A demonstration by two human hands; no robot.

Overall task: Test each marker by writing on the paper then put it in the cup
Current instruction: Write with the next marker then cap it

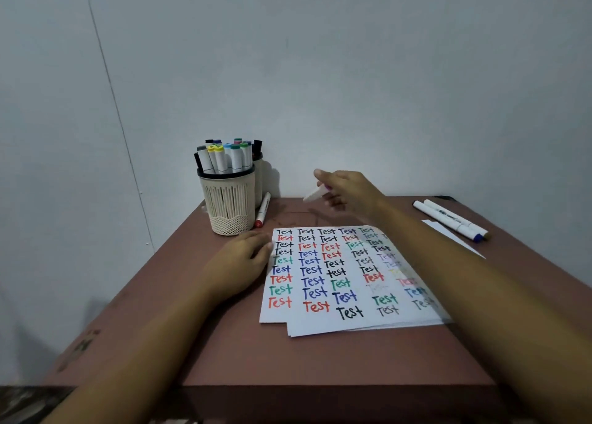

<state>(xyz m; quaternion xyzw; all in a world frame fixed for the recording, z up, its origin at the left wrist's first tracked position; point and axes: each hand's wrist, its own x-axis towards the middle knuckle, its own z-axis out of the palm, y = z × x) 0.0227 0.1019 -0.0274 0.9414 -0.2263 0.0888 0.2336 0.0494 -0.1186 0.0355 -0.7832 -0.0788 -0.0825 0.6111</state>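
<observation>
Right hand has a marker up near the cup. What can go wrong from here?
1. The cup is packed with markers; the marker in the right hand may find no gap and bounce out.
2. The left hand rests by the paper, not on the cup, so a push could tip it.

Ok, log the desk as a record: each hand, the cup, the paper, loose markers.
paper: rows of Test in several colours
cup: upright, packed with markers
left hand: open, resting at the paper's left edge
right hand: holding a white marker above the table
loose: red-capped marker beside cup; two markers at right
</observation>
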